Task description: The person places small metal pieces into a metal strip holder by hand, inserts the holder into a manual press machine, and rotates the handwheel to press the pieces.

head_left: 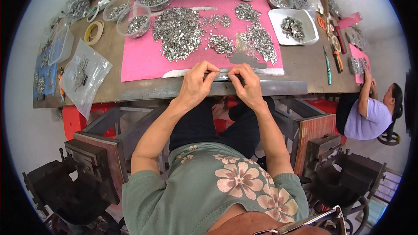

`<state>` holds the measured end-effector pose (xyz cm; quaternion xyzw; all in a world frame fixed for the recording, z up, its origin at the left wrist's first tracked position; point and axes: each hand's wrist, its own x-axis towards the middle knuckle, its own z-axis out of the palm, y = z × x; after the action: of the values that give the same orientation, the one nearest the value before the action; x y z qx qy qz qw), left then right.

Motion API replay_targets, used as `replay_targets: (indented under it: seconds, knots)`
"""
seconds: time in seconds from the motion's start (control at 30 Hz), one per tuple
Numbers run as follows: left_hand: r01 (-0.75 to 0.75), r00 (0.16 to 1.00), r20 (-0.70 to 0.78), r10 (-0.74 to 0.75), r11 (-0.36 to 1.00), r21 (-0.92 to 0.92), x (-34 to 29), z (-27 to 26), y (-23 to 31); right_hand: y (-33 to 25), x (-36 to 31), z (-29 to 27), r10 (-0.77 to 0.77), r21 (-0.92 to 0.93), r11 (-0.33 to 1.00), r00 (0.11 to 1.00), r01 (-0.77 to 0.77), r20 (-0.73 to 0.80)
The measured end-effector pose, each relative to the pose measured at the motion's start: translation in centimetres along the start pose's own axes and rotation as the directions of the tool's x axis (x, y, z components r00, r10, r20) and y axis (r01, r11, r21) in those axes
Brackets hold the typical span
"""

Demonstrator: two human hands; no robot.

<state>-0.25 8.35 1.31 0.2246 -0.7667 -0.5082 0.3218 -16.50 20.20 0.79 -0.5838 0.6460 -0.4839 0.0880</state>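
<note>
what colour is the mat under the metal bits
Pink; the mat shows best in the head view.

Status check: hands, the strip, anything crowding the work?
Left hand, right hand both pinching the metal strip at table edge. Heaps of small metal parts just beyond, not touching.

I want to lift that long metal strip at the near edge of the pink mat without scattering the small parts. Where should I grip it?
Grip the metal strip at its bare right end, coming from the table's near edge. It lies flat and lengthwise along the pink mat; the left hand and right hand cover its middle, and the small metal parts lie behind it.
</note>
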Motion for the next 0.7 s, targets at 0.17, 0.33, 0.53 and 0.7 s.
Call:
replay_targets:
  seconds: [0.17,0.33,0.53,0.7]
  knots:
    - [-0.066,0.997,0.039,0.062,0.988,0.139,0.0,0.2,0.0,0.2,-0.2,0.1,-0.029,-0.026,0.999,1.000,0.029,0.004]
    - [-0.064,0.998,0.019,0.062,0.986,0.156,-0.1,0.5,0.2,-0.4,0.1,0.0,-0.111,-0.124,0.986,0.994,0.112,0.013]
    - [-0.224,0.974,0.019,0.228,0.937,0.269,0.0,1.6,-0.4,-0.1,0.0,-0.4,-0.210,-0.252,0.944,0.977,0.211,0.032]
    - [-0.256,0.966,0.055,0.252,0.907,0.334,-0.2,1.9,-0.4,0.5,-0.6,-0.5,0.012,-0.027,1.000,0.999,-0.013,-0.029]
